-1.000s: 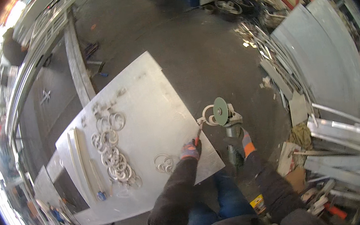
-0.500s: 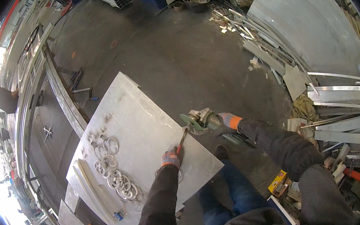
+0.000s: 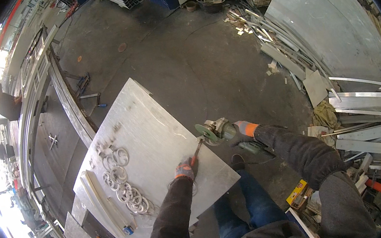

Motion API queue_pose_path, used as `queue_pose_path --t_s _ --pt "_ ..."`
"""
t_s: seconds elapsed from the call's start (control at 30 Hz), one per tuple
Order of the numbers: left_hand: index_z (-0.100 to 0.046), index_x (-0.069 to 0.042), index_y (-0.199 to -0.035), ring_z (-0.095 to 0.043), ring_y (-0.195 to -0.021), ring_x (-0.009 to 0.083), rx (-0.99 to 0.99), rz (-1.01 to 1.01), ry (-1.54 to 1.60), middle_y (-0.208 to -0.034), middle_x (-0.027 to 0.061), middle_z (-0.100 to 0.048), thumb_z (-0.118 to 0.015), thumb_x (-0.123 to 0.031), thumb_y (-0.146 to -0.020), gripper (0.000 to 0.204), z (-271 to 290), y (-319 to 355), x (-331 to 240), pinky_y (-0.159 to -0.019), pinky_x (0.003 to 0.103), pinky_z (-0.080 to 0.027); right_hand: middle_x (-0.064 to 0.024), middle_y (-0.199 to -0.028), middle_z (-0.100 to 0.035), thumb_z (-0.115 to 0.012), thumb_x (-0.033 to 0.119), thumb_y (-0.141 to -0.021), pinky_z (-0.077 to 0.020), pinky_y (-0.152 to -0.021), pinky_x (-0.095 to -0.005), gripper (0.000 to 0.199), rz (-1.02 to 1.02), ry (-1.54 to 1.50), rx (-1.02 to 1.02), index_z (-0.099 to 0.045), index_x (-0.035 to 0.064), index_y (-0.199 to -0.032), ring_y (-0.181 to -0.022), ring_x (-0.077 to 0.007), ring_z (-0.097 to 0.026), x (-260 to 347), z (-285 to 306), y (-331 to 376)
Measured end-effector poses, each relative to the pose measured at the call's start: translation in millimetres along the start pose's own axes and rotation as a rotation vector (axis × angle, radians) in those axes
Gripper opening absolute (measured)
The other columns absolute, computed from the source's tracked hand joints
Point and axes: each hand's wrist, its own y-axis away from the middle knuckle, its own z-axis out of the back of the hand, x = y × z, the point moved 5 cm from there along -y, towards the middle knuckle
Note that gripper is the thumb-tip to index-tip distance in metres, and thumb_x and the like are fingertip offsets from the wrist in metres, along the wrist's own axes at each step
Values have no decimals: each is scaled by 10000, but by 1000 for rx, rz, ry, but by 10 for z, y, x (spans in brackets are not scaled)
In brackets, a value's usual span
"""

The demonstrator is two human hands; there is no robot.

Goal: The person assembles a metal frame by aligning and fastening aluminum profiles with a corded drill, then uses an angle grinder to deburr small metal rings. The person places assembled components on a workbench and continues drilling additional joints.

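My right hand point(image 3: 243, 131), in a grey and orange glove, is closed round an angle grinder point(image 3: 220, 128) with a green disc, held just off the right edge of a metal-topped table point(image 3: 158, 127). My gloved left hand point(image 3: 184, 169) rests on the tabletop, wrapped round a slim red-handled tool point(image 3: 196, 152) that resembles pliers. The tool's tip lies at the table edge, close beside the disc; whether they touch is unclear. Several shiny metal rings point(image 3: 134, 201) lie in a row left of my left hand. One more ring lies partly hidden by that wrist.
Long metal strips point(image 3: 97, 198) and a blue tape measure point(image 3: 128, 230) lie on the table's left side. Offcuts and profiles point(image 3: 370, 131) are heaped at the right, below large leaning sheets point(image 3: 330, 28). A yellow box point(image 3: 296, 193) sits near my right leg. Another person point(image 3: 6, 104) is at far left.
The whole view has shifted slightly. Both hands keep nearly the same place, with the grinder and the red-handled tool still close together at the table edge.
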Motion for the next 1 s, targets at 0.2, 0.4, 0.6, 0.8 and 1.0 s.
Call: queue_pose_path --t_s 0.2,0.4,0.6,0.8,1.0 --pt "-592 -151 -1266 -624 -1124 352 81 -73 -154 -1246 134 -642 -532 -280 -961 337 -189 -138 107 -932 441 -504 -135 -976 -713 -825 427 -659 -527 -775 -384 555 -8 1 35 -687 55 -1047 -869 -251 -683 135 70 -61" --pt "-657 -161 -1162 -656 -1016 388 51 25 41 -1093 186 -684 -446 -396 -1024 345 -123 -106 97 -845 471 -511 -123 -1035 -730 -836 450 -673 -544 -809 -383 611 -160 -10 91 -697 71 -1131 -933 -250 -695 71 33 -61" --pt "-601 -138 -1210 -650 -1056 388 58 -8 -3 -1128 186 -675 -549 -196 -927 293 -216 -150 147 -892 467 -513 -129 -936 -720 -830 466 -647 -530 -770 -387 587 -74 -34 29 -693 42 -1029 -844 -258 -686 42 -6 -145" --pt "-646 -159 -1170 -645 -1040 401 22 -43 -17 -1104 173 -682 -576 -227 -954 237 -212 -142 167 -857 474 -519 -123 -920 -723 -827 451 -654 -531 -776 -375 571 -134 -57 50 -697 47 -1036 -841 -244 -683 18 -51 -124" --pt "-615 -141 -1189 -640 -1073 396 40 -45 28 -1149 184 -664 -594 -178 -914 279 -140 -108 78 -895 469 -516 -124 -958 -714 -810 428 -661 -528 -780 -375 562 -74 -90 32 -683 46 -1054 -863 -241 -673 86 -24 3"
